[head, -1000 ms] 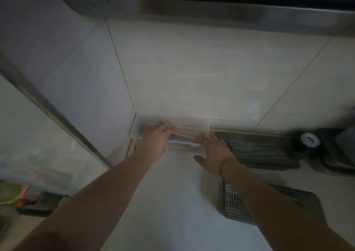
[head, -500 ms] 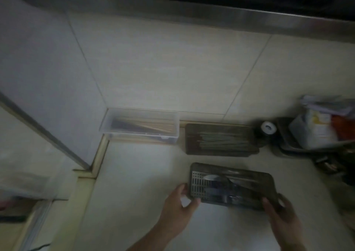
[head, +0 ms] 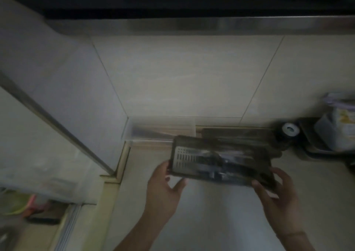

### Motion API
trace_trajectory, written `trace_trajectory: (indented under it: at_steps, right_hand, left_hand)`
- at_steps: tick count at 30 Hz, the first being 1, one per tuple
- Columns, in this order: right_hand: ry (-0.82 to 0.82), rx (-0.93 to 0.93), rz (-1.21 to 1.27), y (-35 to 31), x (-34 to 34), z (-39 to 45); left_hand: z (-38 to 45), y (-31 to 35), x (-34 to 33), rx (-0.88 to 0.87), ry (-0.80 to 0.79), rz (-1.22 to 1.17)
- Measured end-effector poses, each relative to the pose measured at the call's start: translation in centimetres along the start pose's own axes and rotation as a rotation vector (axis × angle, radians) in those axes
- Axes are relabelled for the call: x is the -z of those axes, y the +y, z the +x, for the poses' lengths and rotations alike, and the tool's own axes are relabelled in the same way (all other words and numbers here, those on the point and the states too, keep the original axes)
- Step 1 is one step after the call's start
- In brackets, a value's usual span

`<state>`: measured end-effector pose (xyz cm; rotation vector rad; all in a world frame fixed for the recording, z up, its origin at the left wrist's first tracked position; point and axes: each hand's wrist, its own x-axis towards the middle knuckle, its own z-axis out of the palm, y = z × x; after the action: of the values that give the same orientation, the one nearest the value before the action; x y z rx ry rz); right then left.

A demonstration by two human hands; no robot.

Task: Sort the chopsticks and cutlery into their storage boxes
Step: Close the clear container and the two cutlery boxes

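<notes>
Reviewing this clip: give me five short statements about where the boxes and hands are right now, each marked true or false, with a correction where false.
1. Both hands hold the dark cutlery box, the left hand at its left end, the right hand at its right end. True.
2. The clear box sits in the corner against the tiled wall. True.
3. The clear box is in the left hand's grip. False: no hand touches it.
4. A second dark box lies by the wall to the right of the clear box. True.
5. The held box is empty. False: a slotted tray and dark items show inside, too blurred to identify.
</notes>
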<state>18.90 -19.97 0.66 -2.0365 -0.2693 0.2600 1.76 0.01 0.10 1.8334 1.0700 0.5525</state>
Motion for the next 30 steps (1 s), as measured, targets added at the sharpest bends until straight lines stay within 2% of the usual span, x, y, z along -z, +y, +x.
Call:
trace_trajectory:
  at_steps: [5, 8, 14, 19, 21, 23, 24, 26, 28, 30]
  right_hand:
    - [-0.066, 0.273, -0.036, -6.4, -6.8, 4.0]
    - [-0.165, 0.302, -0.056, -9.0, -11.2, 5.9]
    - [-0.506, 0.361, -0.326, -7.7, -15.5, 6.5]
    - [-0.519, 0.481, -0.508, -6.8, -15.9, 6.5]
    - [-0.558, 0.464, -0.441, -6.5, -15.8, 7.1]
    - [-0.579, 0.365, -0.185, -5.9, -15.0, 7.4]
    - [-0.520, 0.338, -0.101, -5.1, -14.2, 7.4]
    - [-0.269, 0.313, -0.103, -2.9, -12.0, 7.4]
    - [0.006, 0.221, -0.159, 0.4, -8.7, 8.1]
    - [0.199, 0.108, -0.143, 3.3, -5.2, 9.3]
  left_hand:
    - [6.7, 2.2, 5.6, 0.023, 0.182, -0.037]
    - [10.6, 1.2, 7.7, 0.062, 0.222, -0.018]
    - [14.0, -2.9, 8.4, 0.208, 0.185, -0.023]
    - [14.0, -4.1, 7.5, 0.298, 0.248, 0.012]
    - [13.3, -3.3, 6.8, 0.314, 0.284, -0.056]
    - [11.5, -2.6, 4.9, 0.383, 0.289, -0.135]
    - [10.3, -2.8, 3.5, 0.409, 0.281, -0.163]
    - [8.1, -3.6, 0.2, 0.430, 0.246, -0.230]
    - [6.5, -4.1, -3.1, 0.430, 0.123, -0.256]
    - [5.7, -3.6, -6.1, 0.408, -0.042, -0.189]
